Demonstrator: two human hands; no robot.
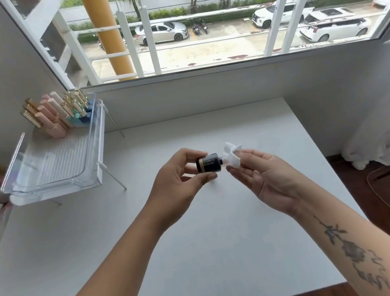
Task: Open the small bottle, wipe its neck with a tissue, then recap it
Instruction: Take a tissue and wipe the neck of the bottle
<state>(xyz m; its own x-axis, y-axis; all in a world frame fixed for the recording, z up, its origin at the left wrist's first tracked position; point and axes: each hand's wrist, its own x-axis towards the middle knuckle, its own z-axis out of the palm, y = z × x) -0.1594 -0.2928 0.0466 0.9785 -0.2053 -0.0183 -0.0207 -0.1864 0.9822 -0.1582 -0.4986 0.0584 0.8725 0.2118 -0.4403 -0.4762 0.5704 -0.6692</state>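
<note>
Landmark: the small dark bottle [208, 163], held in the air above the middle of the white desk [201, 245].

Far left of the bottle and further back: a clear plastic tray [51, 170] sitting on a raised white stand with thin legs. Front part of tray bare; ribbed floor visible. At its back end, a cluster of upright lipstick tubes [54, 113], gold, pink and cream, some in a teal-and-blue holder.

Just left of the bottle: left hand [180, 179], palm turned toward the bottle. Grip closed on the bottle, thumb along the near side, fingers over the far side, covering the bottle's left end. Bottle lies on its side, gold band at the left, pale label text facing up, neck pointing right. No cap on the neck.

Touching the bottle's right end: a crumpled white tissue [233, 156], bunched around the neck so the neck itself is mostly hidden.

Right of the bottle: right hand [264, 178], palm up, forefinger and thumb pinching the tissue against the neck; other fingers loose and spread. Tattoo of a stemmed flower along that forearm.

Behind the bottle, beyond the desk: white wall, then a barred window with parked cars outside.
</note>
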